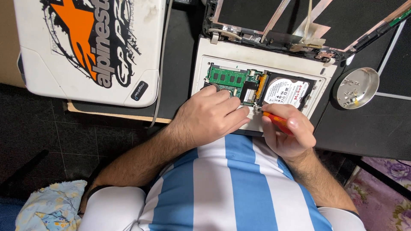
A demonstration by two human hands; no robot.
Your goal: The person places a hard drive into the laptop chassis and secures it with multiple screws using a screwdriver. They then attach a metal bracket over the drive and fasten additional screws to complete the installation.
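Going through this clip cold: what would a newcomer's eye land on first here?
Probably the opened white laptop at centre, its green memory board and silver hard drive exposed. Both hands work at its near edge: the right hand grips an orange-handled screwdriver, the left hand rests on the base. Upper left lies a white case with a big orange sticker.

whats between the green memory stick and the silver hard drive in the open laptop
In the head view, a narrow black strip with an orange-yellow part sits between the green memory stick and the silver hard drive. The screwdriver tip points just below it.
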